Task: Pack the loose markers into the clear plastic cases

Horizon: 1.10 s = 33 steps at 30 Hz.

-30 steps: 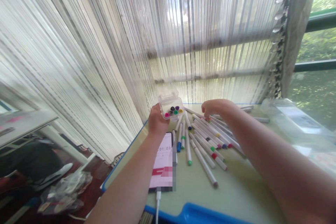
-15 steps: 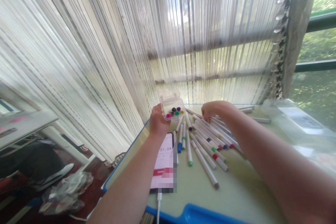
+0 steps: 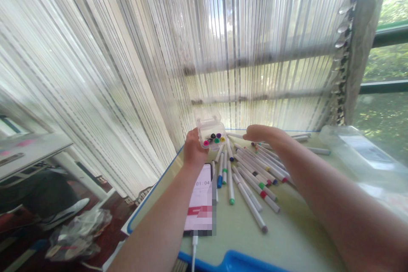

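Observation:
My left hand (image 3: 195,149) is closed around a clear plastic case (image 3: 211,126) with its lid open. Several markers stand inside, showing pink, black, purple, green and yellow ends (image 3: 217,140). To the right, my right hand (image 3: 257,132) is closed at the far side of a marker pile, its fingertips pinching the end of a white marker (image 3: 236,136) that points toward the case. Below it, many white markers (image 3: 251,161) with coloured ends lie fanned out on the pale table (image 3: 296,229).
A phone (image 3: 200,195) showing a timer lies under my left forearm, with a white cable (image 3: 194,250) plugged in. At the right stands a clear plastic container (image 3: 357,144). A blue tray edge (image 3: 242,259) crosses the front. Striped curtains (image 3: 255,29) hang behind the table.
My right hand has lifted slightly off the pile toward the far edge, and the white marker at its fingertips now lies more level. The left hand still holds the case.

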Available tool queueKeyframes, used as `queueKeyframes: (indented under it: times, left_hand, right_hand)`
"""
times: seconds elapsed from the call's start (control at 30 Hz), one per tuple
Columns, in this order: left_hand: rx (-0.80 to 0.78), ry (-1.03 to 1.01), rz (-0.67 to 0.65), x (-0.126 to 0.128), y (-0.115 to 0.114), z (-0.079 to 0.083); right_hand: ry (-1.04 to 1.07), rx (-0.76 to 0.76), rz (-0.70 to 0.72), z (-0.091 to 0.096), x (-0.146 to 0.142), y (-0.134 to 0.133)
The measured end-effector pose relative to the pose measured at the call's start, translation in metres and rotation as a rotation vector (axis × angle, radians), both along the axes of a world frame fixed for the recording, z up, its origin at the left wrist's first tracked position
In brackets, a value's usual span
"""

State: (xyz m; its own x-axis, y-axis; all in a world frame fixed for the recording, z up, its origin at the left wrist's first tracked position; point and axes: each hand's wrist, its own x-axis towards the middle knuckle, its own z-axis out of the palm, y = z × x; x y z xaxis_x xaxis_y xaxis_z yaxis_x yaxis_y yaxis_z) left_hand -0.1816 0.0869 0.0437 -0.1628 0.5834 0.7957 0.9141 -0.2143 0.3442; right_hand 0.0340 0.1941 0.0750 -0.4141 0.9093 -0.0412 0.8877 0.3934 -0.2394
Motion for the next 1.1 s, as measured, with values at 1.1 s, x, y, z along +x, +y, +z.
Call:
queueKeyframes:
  times: [1.1]
  left_hand:
    - [-0.068,-0.014,0.034,0.002,-0.003,-0.002]
  right_hand:
    - [1.148,0.602,0.263,0.085,-0.022,-0.106]
